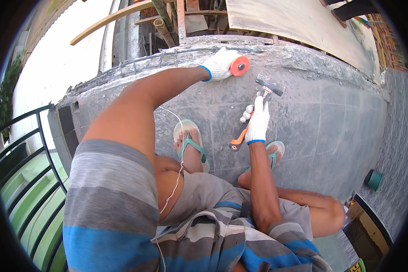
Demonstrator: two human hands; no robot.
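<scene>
White knitted gloves with blue cuffs cover both hands. My left hand (220, 64) is closed around a chisel (240, 66), of which I see the round red hand guard and the dark striking end in its middle; the blade is hidden. It is at the broken edge of the tiled floor. My right hand (258, 119) grips a hammer (270, 85) by its orange and black handle. The hammer's grey steel head lies to the right of the chisel and slightly nearer to me, apart from it.
Broken concrete with exposed rebar (136, 65) runs along the far edge. Beyond stand bamboo poles (164, 31) and a plywood sheet (299, 27), with a person's leg (354, 9) at the far right. A black railing (25, 136) is at left, a green bucket (374, 180) at right. My sandalled feet rest on grey tiles (303, 131).
</scene>
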